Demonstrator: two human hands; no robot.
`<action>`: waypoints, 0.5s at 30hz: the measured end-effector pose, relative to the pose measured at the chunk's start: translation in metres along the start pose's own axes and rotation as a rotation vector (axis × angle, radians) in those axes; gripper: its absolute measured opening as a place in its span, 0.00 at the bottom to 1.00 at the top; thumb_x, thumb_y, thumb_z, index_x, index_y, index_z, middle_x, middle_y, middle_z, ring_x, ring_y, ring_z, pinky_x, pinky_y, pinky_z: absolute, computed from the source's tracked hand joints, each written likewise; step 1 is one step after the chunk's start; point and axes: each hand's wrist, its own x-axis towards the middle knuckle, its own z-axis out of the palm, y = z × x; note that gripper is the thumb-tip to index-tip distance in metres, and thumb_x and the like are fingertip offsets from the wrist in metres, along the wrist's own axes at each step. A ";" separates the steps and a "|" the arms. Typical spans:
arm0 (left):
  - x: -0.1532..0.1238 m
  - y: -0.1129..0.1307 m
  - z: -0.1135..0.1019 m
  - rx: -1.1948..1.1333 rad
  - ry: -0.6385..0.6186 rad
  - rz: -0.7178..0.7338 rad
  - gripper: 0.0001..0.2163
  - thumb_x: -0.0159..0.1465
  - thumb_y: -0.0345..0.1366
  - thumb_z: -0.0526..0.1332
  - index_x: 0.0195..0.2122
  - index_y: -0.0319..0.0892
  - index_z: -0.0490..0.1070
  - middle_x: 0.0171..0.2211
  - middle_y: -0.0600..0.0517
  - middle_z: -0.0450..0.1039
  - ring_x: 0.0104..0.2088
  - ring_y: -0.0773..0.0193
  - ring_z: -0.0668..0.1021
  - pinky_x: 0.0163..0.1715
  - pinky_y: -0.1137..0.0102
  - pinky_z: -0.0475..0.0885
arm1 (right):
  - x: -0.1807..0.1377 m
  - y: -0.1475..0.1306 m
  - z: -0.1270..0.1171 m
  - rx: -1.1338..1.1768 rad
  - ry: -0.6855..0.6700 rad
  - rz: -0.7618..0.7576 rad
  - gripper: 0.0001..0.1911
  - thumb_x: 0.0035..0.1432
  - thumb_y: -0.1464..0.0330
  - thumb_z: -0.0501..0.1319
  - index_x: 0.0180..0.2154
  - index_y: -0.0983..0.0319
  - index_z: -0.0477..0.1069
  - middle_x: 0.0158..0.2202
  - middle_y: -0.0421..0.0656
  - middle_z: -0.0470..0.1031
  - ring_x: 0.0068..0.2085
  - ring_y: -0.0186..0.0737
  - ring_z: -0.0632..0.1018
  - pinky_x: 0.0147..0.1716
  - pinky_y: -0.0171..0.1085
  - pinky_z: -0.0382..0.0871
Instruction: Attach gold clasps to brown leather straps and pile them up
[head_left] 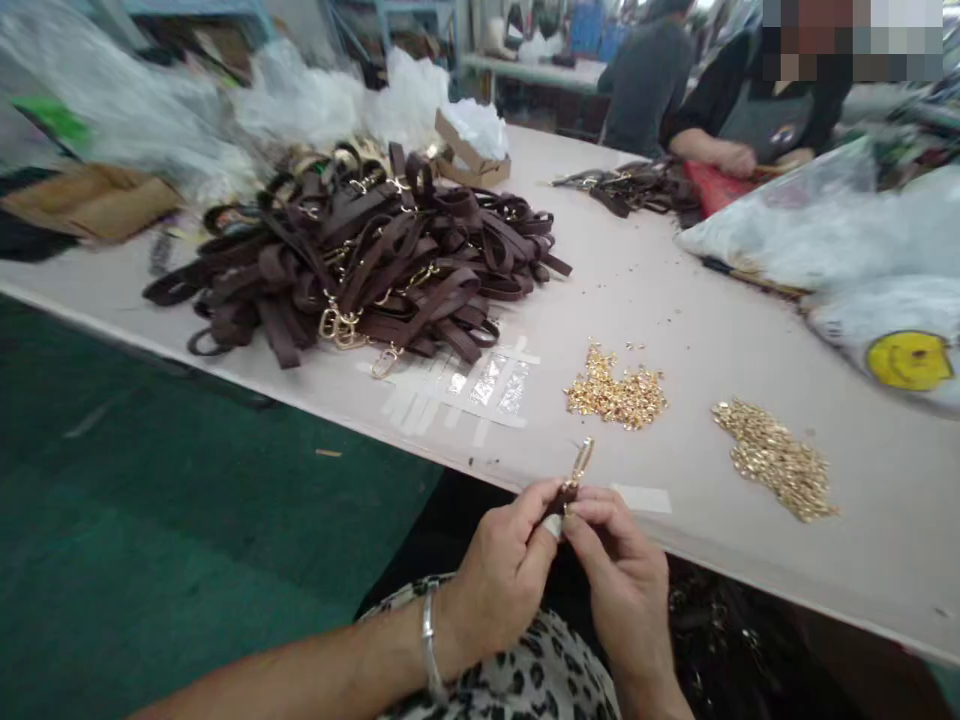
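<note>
At the table's front edge, my left hand is closed around the end of a dark brown strap. A gold metal clasp sticks up from that end. My right hand pinches the same strap end from the other side, and a tiny gold piece shows at its thumb tip. Just beyond the hands lies a pile of small shiny gold metal pieces. Farther right is a second pile of small, paler gold pieces. The rest of the held strap is hidden by my hands.
A large heap of brown straps with gold clasps covers the table's left part. Behind it are clear plastic bags and a small cardboard box. Plastic sacks lie at right. A co-worker's hand is across the table.
</note>
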 end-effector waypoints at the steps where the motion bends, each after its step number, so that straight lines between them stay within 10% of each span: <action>1: -0.002 0.000 0.000 0.022 0.008 0.024 0.17 0.71 0.28 0.50 0.59 0.43 0.65 0.53 0.49 0.77 0.45 0.68 0.80 0.52 0.73 0.72 | 0.000 -0.001 0.001 0.006 0.000 0.015 0.03 0.61 0.65 0.65 0.35 0.57 0.76 0.42 0.40 0.76 0.46 0.40 0.75 0.50 0.39 0.67; 9: -0.004 -0.014 -0.007 0.243 0.018 0.330 0.20 0.68 0.24 0.50 0.61 0.35 0.61 0.51 0.41 0.77 0.51 0.59 0.79 0.53 0.68 0.73 | 0.001 0.010 0.007 0.279 -0.032 0.136 0.03 0.62 0.65 0.65 0.35 0.56 0.75 0.39 0.38 0.74 0.44 0.37 0.73 0.49 0.37 0.66; 15: -0.003 -0.007 -0.015 0.079 -0.101 0.168 0.19 0.69 0.25 0.50 0.60 0.42 0.65 0.51 0.47 0.77 0.49 0.62 0.79 0.51 0.71 0.73 | -0.001 0.014 0.003 0.245 -0.084 0.174 0.04 0.62 0.65 0.64 0.35 0.58 0.75 0.38 0.39 0.74 0.42 0.37 0.72 0.46 0.36 0.66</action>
